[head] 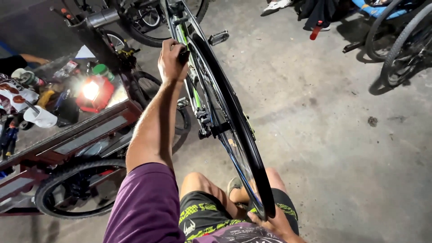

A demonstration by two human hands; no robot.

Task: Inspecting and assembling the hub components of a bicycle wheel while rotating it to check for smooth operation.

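Two hands work on one bicycle wheel (234,121), which stands on edge in front of the seated person, its black tyre running from up by the bike frame (180,27) down to the lap. The left hand (172,60), arm stretched out, is clenched around the tyre's far end. The right hand (274,222) grasps the near end of the tyre, just above the knees. To the left, a cluttered cart (67,135) carries a glowing red lamp (92,92) and a white cup (41,118).
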